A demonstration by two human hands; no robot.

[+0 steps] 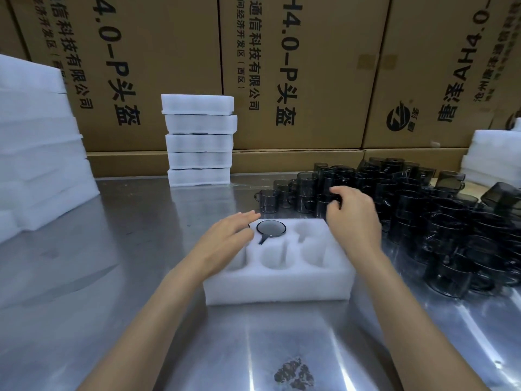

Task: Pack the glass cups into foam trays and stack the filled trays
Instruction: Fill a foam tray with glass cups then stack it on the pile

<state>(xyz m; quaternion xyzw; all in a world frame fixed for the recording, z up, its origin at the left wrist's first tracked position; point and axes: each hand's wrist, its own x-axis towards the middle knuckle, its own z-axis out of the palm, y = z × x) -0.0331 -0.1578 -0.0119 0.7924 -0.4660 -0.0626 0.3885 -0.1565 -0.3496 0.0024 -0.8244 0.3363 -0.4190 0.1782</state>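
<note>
Two bare forearms, no sleeves, left grip (225,238) and right grip (352,218) ungloved.

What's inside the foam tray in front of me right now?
One glass cup sits in the back middle pocket of the foam tray. Four pockets show empty; the left hand covers the back left one.

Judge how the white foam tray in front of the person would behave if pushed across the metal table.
The foam tray looks light, holding just one cup, so it would probably slide easily on the shiny table. Its thick, blocky walls suggest it would stay flat rather than tip.
</note>
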